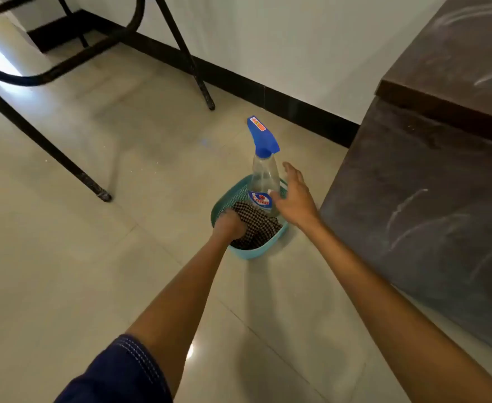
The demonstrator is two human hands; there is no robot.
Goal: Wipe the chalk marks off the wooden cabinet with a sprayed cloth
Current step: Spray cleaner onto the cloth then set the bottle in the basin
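down on the floor (122, 257) by the cabinet (413, 242), a basket (256, 255) holds the cloth (260, 228) and spray bottle (263, 175). the left hand (230, 225) grabs the soft, light cloth. the right hand (295, 199) is spread beside the bottle, which looks smooth and light; its thin neck seems best to hold.

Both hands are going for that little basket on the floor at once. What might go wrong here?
1. The spray bottle stands tall and upright in the small basket. The checkered cloth seems to lie against its base, so the left hand gripping and pulling the cloth may tip it.
2. The right hand is open, not yet around the bottle, so a stray knock could topple it onto the tiled floor.
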